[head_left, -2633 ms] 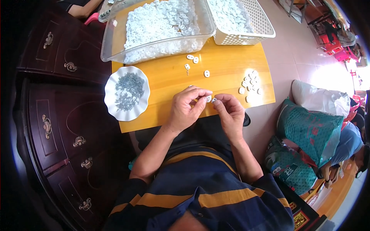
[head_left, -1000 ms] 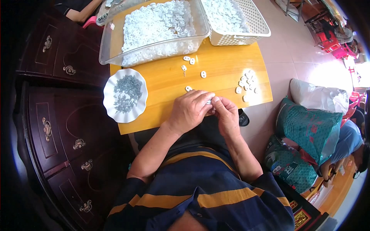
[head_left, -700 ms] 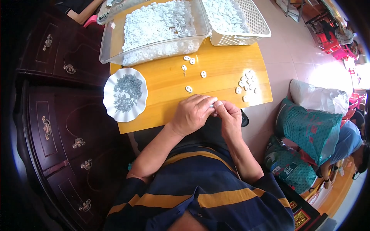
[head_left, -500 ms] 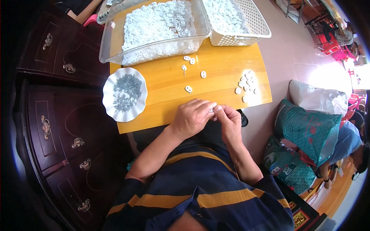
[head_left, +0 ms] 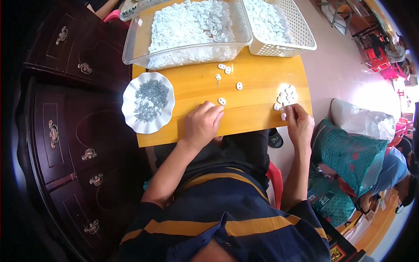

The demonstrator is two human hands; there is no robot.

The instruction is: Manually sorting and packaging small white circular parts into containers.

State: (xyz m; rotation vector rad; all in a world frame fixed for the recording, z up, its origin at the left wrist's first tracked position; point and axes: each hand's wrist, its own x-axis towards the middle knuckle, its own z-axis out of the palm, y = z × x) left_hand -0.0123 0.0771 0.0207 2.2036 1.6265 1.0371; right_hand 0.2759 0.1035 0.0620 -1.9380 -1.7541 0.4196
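My right hand (head_left: pixel 300 126) is at the right end of the wooden table, thumb and fingers pinched around a small white plastic piece (head_left: pixel 283 108), partly hidden. Its fingertips touch the edge of a loose group of similar white pieces (head_left: pixel 286 94). My left hand (head_left: pixel 203 123) rests over the table's near edge with its fingers curled together; anything inside them is hidden. Just beyond its fingertips lies a white oval piece with two holes (head_left: pixel 221 101). Farther back are another two-holed piece (head_left: pixel 239 86) and a piece with a screw by it (head_left: pixel 218 77).
A white scalloped plate (head_left: pixel 131 121) of small grey screws stands at the table's left. Along the back are a clear bin (head_left: pixel 131 48) and a perforated basket (head_left: pixel 301 41), both full of white pieces. Dark drawers (head_left: pixel 52 126) flank the left; stuffed sacks (head_left: pixel 349 150) lie right.
My hands were together at the table's front edge, working on a small white piece. Now they are apart: the right has moved right to the group, the left slightly left.
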